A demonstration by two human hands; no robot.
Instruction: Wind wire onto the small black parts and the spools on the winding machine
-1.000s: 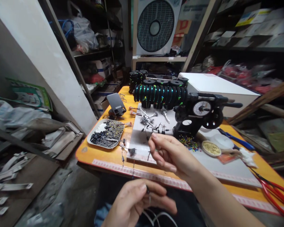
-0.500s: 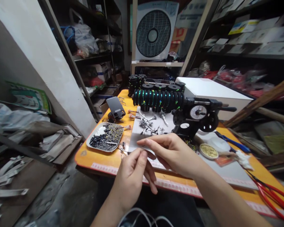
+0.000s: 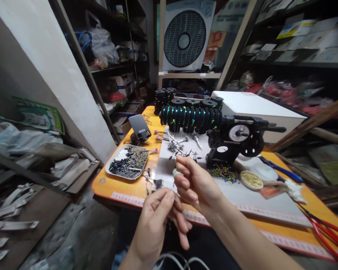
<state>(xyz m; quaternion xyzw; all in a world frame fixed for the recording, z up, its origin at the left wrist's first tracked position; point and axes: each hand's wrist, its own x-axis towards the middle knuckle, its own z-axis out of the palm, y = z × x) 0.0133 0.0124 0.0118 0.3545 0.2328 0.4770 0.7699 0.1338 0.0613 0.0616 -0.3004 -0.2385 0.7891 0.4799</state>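
Observation:
At the front edge of the table, my left hand (image 3: 157,213) pinches something too small to make out between thumb and forefinger; its other fingers stretch to the right. My right hand (image 3: 195,185) is just above and right of it, fingers curled inward. A pale greenish bit (image 3: 177,172) shows at its fingertips, with a thin dark line above; I cannot tell what it is. Beyond the hands, small black parts with wire leads (image 3: 190,153) and grey-white bundles (image 3: 174,144) lie on a white board (image 3: 162,168). A black winding machine (image 3: 236,133) carries a row of black spools (image 3: 190,115) with green line.
A white tray (image 3: 121,176) of small black and yellowish parts stands left. On the right are coloured beads (image 3: 224,173), a dish of gold bits (image 3: 251,180), blue-handled pliers (image 3: 283,170) and red-handled scissors (image 3: 321,232). A white box (image 3: 259,105) and phone stand (image 3: 140,128) stand farther back.
My right hand has turned and curled its fingers, where before they stretched left over my left hand. My left hand has dropped slightly, still pinching. The view has shifted slightly.

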